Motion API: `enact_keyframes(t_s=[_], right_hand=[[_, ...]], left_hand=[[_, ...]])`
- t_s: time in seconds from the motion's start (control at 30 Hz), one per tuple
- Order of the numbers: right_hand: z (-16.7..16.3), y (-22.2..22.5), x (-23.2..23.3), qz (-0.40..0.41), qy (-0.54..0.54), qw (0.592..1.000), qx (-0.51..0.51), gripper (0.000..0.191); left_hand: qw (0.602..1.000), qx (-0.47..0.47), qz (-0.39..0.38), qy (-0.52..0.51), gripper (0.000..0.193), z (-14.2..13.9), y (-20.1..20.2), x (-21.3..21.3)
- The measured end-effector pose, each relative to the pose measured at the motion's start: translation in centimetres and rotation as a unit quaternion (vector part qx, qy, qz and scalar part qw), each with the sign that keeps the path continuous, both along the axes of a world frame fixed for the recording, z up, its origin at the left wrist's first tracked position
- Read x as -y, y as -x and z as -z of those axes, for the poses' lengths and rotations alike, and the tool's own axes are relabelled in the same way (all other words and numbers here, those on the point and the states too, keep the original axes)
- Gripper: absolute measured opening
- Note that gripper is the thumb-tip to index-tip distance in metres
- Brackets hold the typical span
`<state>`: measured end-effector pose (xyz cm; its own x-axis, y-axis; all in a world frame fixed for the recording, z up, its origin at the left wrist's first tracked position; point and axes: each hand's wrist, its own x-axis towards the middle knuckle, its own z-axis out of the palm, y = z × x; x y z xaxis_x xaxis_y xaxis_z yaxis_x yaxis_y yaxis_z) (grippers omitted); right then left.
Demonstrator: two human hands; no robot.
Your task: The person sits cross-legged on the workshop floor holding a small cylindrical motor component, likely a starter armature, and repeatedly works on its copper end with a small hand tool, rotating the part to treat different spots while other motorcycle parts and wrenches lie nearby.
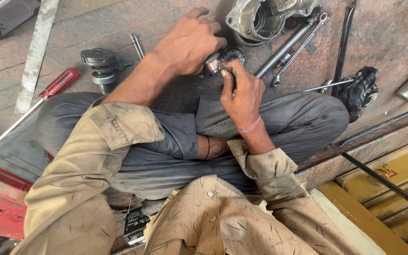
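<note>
While sitting cross-legged on a stone floor [393, 33], a person in a stained tan shirt grips a small round metal part [213, 63] with both hands, just above the knees. The left hand [190, 42] wraps over it from above, fingers closed around its body so that it cannot turn; the right hand [242, 92] comes up from below, thumb and forefinger pinched together on its near edge, seemingly to work a fine detail. A dark toothed ring [233, 53] lies touching the part on its far side.

Loose pieces sit fanned within arm's reach of the part. Just beyond it rests a cast aluminium housing [260, 16], open end facing the worker. To its right lie a long steel bar [284, 49], a slim spanner [303, 45] and, farther out, a crumpled black glove [362, 89]. To the left of the part lie two thin pins [137, 46], then a stubby geared assembly [101, 66] standing upright, then a red-handled screwdriver [55, 87] with its handle toward the part, and a flat metal strip [35, 56] well apart at the edge.
</note>
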<state>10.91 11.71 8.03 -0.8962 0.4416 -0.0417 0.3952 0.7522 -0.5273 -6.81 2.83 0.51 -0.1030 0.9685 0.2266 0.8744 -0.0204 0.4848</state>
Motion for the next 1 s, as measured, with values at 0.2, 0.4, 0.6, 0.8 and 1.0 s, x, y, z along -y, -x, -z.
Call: enact_keyframes(t_s=[0.2, 0.4, 0.6, 0.8, 1.0], right_hand=[[1.4, -0.9, 0.9, 0.026, 0.008, 0.997, -0.067, 0.006], [-0.5, 1.0, 2.3, 0.024, 0.004, 0.994, -0.110, 0.007], [-1.4, -0.6, 3.4, -0.004, -0.010, 0.998, -0.059, 0.010], [-1.2, 0.4, 4.1, -0.004, 0.010, 0.994, -0.105, 0.011], [-1.4, 0.0, 4.3, -0.008, 0.032, 0.992, -0.118, 0.011]], left_hand=[[0.999, 0.028, 0.018, 0.010, 0.037, 0.1, 0.0, 0.1], [0.999, 0.028, 0.031, 0.007, 0.029, -3.4, 1.3, 1.3], [0.996, 0.085, 0.011, 0.004, 0.047, -3.0, 1.0, 3.1], [0.997, 0.068, 0.013, 0.036, 0.043, -3.3, 1.0, 3.1], [0.998, 0.062, 0.001, 0.006, 0.037, -4.0, 1.1, 3.7]])
